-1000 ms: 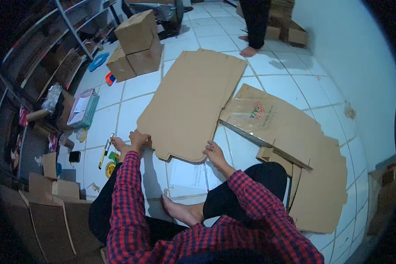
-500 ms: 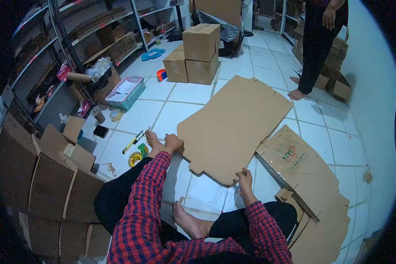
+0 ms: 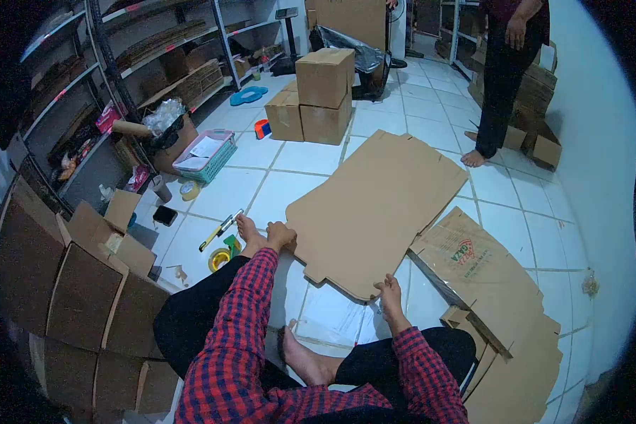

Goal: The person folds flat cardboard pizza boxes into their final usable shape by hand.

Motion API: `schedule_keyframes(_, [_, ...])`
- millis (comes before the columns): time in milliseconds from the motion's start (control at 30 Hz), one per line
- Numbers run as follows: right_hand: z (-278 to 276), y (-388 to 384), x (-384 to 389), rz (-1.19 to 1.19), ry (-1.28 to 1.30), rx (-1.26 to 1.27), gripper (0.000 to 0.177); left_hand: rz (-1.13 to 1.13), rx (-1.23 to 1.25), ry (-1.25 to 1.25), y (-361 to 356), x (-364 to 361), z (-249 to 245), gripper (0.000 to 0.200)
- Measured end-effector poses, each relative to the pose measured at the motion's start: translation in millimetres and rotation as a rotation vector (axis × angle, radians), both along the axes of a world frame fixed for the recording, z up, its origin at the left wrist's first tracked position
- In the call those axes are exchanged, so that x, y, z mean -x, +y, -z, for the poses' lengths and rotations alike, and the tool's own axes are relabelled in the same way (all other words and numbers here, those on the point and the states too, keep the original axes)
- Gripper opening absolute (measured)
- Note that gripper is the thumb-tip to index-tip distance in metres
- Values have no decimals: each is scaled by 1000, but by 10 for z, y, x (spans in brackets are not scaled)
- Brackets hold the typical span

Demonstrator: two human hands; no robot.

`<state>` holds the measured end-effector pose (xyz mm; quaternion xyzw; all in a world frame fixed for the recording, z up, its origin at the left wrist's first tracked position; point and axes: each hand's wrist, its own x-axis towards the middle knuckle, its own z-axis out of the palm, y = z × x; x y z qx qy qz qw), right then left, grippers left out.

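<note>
1. Two hands attend the flat cardboard (image 3: 374, 212), which lies on the floor ahead of the seated person; take it as the clock's centre, twelve pointing straight ahead.
2. The left hand (image 3: 280, 237), between eight and nine o'clock, looks curled in a grasp on the cardboard's edge. The right hand (image 3: 389, 291), at six, has loosely bent fingers by the near rounded corner; I cannot tell whether it grips.
3. Handling well, I judge, means a matched hold on both sides and an even, level pull or lift, since a broad panel could flex or twist. Layers show along its right edge, so catching them together would limit slipping.
4. Edges: printed cardboard (image 3: 505, 297) sits close against it at four o'clock and could snag. A pale sheet (image 3: 332, 314) lies at the near edge, between six and seven.
5. Room: floor tiles (image 3: 304, 155) stretch out at ten, short of the stacked boxes (image 3: 325, 99) at eleven. Nine looks tighter, with a bare foot (image 3: 249, 237) beside the left hand and a cutter (image 3: 220, 231) beyond. Another person's foot (image 3: 474, 159) stands at two.
</note>
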<state>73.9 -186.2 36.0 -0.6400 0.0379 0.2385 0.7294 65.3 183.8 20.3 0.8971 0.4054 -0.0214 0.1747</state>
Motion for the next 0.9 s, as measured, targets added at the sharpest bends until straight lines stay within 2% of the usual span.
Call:
schedule_keyframes(167, [-18, 12, -7, 5, -65, 69, 63, 19, 67, -31, 386, -87, 387, 52])
schedule_keyframes(233, [-161, -12, 9, 22, -58, 82, 59, -195, -20, -11, 506, -160, 603, 50])
schedule_keyframes(300, [152, -10, -87, 195, -122, -14, 50, -218, 7, -10, 576, -101, 567, 40])
schedule_keyframes(333, [172, -26, -141, 253, -92, 22, 43, -147, 100, -60, 616, -39, 507, 36])
schedule_keyframes(367, [172, -61, -218, 308, -66, 57, 36, -53, 290, -156, 633, 41, 404, 31])
schedule_keyframes(400, [138, -144, -281, 329, -54, 71, 36, 25, 531, -264, 624, 86, 296, 27])
schedule_keyframes(433, [61, -232, -350, 240, -16, -61, 28, 77, 775, -352, 579, 133, 104, 22])
schedule_keyframes(467, [-32, -321, -393, 148, 18, -198, 22, 88, 782, -343, 486, 136, -22, 22])
schedule_keyframes(533, [-238, -624, -436, 133, -29, -195, 18, 101, 1150, -489, 293, 314, -620, 24])
schedule_keyframes(633, [-597, -1340, -290, 54, -98, -251, 18, 201, 1206, -522, 241, 548, -1134, 34])
schedule_keyframes(667, [-765, -1635, -173, 27, -125, -259, 20, 403, 771, -425, 310, 573, -1078, 43])
schedule_keyframes(700, [-933, -1929, -55, 0, -153, -267, 22, 402, 770, -424, 175, 614, -1053, 43])
schedule_keyframes(733, [-925, -2225, 139, 99, -176, -272, 24, 598, 327, -526, -131, 641, -1002, 47])
schedule_keyframes(767, [-939, -2431, 346, 202, -197, -272, 27, 754, 103, -583, -370, 593, -925, 53])
schedule_keyframes(800, [-1165, -2526, 560, 187, -129, -369, 29, 874, -148, -653, -607, 544, -847, 58])
schedule_keyframes(833, [-1334, -2622, 762, 177, -60, -461, 31, 974, -163, -701, -798, 453, -720, 63])
schedule_keyframes(867, [-1251, -2791, 940, 194, -49, -443, 31, 982, -136, -697, -1036, 366, -639, 63])
schedule_keyframes(900, [-1115, -3033, 1128, 201, -109, -539, 34, 1010, -103, -733, -1287, 277, -554, 63])
